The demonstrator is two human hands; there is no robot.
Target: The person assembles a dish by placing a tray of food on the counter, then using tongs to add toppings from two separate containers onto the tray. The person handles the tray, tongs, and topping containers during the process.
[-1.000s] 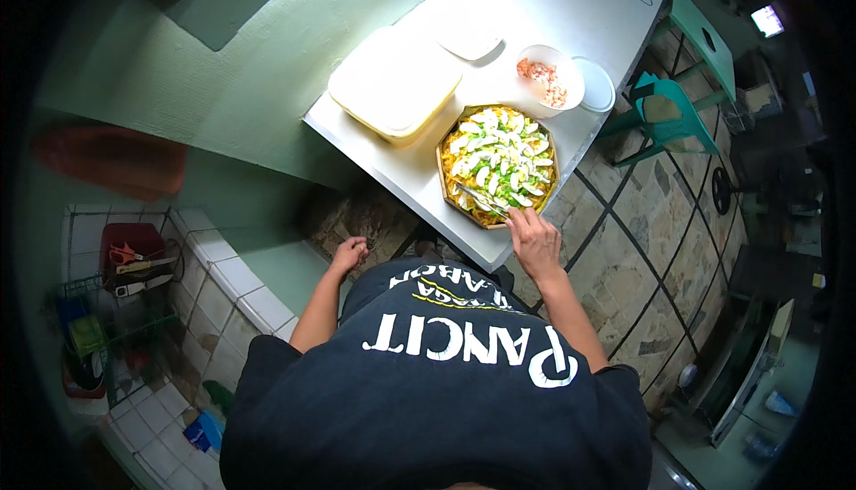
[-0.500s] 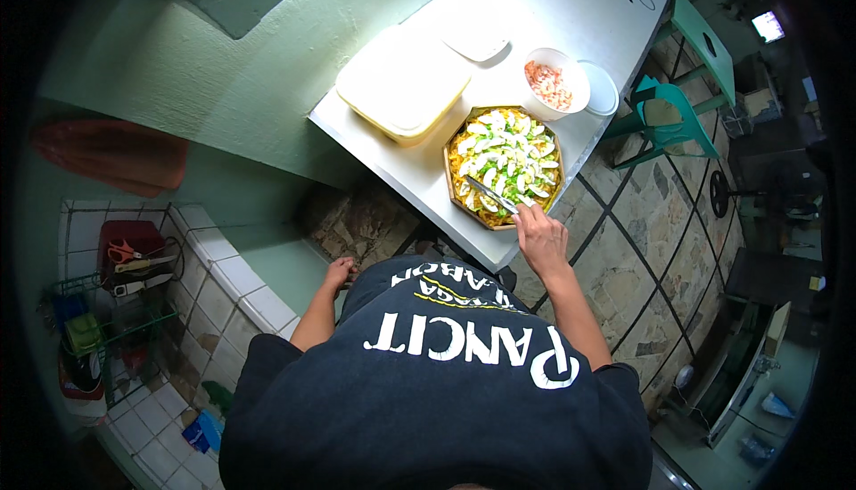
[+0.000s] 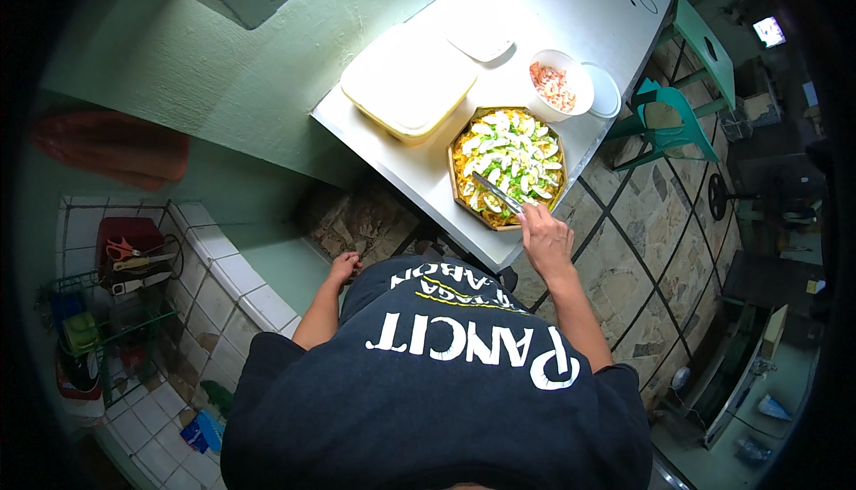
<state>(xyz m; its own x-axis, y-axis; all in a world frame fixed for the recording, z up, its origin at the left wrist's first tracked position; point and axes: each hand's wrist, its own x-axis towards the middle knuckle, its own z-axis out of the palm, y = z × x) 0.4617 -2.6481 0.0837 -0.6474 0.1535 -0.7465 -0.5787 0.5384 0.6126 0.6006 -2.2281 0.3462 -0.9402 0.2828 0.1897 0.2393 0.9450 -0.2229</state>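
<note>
My right hand [image 3: 547, 238] is closed around the end of metal tongs [image 3: 499, 193]. The tongs lie low over the near left part of an eight-sided tray [image 3: 452, 169]. Orange-yellow noodles fill that tray, topped with white egg slices [image 3: 513, 133] and chopped greens [image 3: 512, 169]. Down beside my body and away from the table, my left hand [image 3: 346, 266] has its fingers curled in, with nothing visible in it. Behind the tray stands a white round tub [image 3: 580, 98] of pinkish-orange pieces that look like shrimp [image 3: 551, 87].
A large lidded yellowish container [image 3: 410, 80] stands left on the white table [image 3: 580, 8], near a white lid [image 3: 482, 40]. The tub's round lid [image 3: 603, 90] lies at the table's right edge. A green chair [image 3: 673, 120] stands beyond it. Left, a tiled ledge [image 3: 214, 245] borders a wire rack [image 3: 134, 329].
The tongs have shifted slightly right and up with my right hand. My left hand has risen a little. Tray and tub keep their places on the table.
</note>
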